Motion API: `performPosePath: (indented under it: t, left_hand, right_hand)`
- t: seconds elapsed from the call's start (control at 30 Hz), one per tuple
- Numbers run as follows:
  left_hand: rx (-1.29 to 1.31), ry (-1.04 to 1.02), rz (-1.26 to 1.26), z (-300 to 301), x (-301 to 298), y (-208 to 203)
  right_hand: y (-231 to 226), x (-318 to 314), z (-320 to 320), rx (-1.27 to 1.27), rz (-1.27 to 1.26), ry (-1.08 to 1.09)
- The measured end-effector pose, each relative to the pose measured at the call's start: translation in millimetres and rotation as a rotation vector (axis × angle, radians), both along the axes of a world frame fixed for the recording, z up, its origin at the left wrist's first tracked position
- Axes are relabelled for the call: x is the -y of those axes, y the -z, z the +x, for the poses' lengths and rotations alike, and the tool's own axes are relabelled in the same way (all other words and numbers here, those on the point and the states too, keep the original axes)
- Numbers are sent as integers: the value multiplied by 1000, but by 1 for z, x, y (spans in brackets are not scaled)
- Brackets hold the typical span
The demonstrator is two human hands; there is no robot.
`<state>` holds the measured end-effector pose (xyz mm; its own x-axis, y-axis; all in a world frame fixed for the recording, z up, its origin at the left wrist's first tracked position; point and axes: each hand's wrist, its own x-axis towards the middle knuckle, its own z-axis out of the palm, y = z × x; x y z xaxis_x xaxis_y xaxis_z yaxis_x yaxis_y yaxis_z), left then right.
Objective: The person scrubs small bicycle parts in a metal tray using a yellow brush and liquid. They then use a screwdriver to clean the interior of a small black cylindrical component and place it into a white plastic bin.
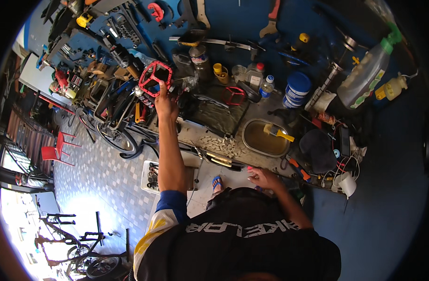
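Observation:
A red platform bicycle pedal point(144, 79) is pinched in my left hand point(165, 105), which reaches over the left part of the workbench with the thumb against the frame. Low in front of my body, my right hand point(263, 179) hangs just off the bench's front edge, fingers curled. Something small and red point(250, 168) shows at those fingertips; its kind cannot be made out. A second red pedal point(234, 95) lies on the bench mat point(219, 114), beside a dark crank arm point(209, 99). Several small pale metal pieces point(221, 146) are scattered on the bench in front of the mat.
An oval metal pan point(245, 136) with liquid holds a yellow brush point(282, 135). Bottles, a blue tub point(297, 89) and an orange-handled tool point(298, 169) stand or lie rightward. Clutter fills the bench's left. A white basket of parts point(145, 175) sits below; tools hang on the blue wall.

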<state>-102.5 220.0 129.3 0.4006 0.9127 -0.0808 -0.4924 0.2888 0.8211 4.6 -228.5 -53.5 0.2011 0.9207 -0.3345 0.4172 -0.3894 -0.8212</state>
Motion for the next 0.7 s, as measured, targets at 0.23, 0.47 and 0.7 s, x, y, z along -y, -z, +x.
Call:
performPosePath:
  t: [0.23,0.47,0.7]
  left_hand:
    - [-104,310,219,0,74,-77]
    - [-8,548,242,44,120,-78]
    - [69,646,136,72,118,-55]
  right_hand:
    - [-129,1,62,264,52,248]
    - [-90,-3,61,984,138,184]
    - [-75,-30,65,1026,-62,-96]
